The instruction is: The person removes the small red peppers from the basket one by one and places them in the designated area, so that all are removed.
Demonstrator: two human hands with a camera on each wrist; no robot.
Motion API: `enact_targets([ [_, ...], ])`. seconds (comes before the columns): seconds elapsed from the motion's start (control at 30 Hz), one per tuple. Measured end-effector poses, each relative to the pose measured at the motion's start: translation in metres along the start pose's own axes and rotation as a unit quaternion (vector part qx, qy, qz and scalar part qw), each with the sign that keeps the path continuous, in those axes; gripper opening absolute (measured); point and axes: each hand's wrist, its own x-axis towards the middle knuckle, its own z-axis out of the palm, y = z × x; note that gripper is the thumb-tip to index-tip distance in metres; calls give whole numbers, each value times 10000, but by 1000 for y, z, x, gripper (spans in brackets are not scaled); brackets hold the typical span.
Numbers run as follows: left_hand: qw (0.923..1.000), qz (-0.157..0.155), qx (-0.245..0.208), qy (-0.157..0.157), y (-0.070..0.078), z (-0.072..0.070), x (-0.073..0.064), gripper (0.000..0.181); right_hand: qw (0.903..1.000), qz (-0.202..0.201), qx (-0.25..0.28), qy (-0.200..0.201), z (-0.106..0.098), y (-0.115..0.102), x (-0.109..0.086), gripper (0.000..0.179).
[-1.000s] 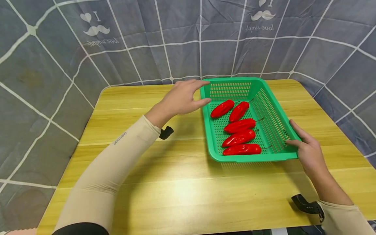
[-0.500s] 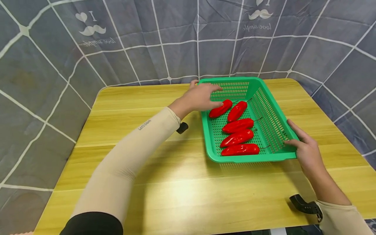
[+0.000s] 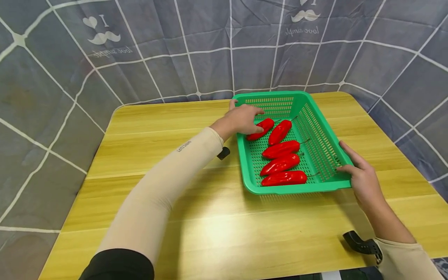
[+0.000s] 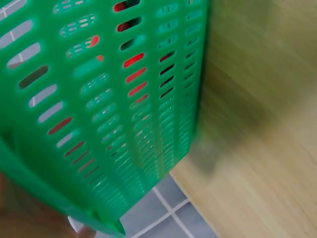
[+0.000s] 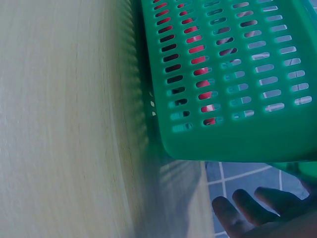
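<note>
A green plastic basket [image 3: 246,177] stands on the table with several red chili peppers [image 3: 280,165] lying in it. My left hand [image 3: 241,118] reaches over its left rim from above. The thumb and a finger spread apart inside, the thumb overlapping the farthest-left pepper [image 3: 267,123]; whether it touches is unclear. Another fingertip shows at the back left corner. In the left wrist view the hand [image 4: 29,213] is mostly cut off behind the rim. My right hand [image 3: 365,179] grips the right rim, thumb inside; in the right wrist view its other fingers [image 5: 252,206] are outside.
The light wooden table [image 3: 210,229] extends in front and to the left of the basket. A grey curtain with white grid lines [image 3: 210,70] stands along the back and sides. Black curved wrist mounts [image 3: 362,243] stick out from the arms.
My left hand has moved right and over the basket's left rim, its thumb and finger now inside. My right hand keeps its grip. The whole view has shifted slightly.
</note>
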Motion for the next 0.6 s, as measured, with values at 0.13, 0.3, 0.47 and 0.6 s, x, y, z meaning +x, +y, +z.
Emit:
enact_targets([
  [0.13, 9996, -236, 40, -119, 4, 3, 5, 63, 9998, -60, 212, -19, 0, 1, 0, 62],
  [0.3, 9979, -556, 276, -198, 11, 7, 10, 60, 9997, -61, 216, -30, -1, 4, 0, 62],
  [0.47, 9962, -454, 708, -222, 19, 10, 15, 37, 9999, -101, 80, -10, -2, 7, 0, 61],
  [0.6, 9954, -317, 872, -256, 22, 13, 21, 38, 9984, -177, 526, -75, -2, 9, 0, 59],
])
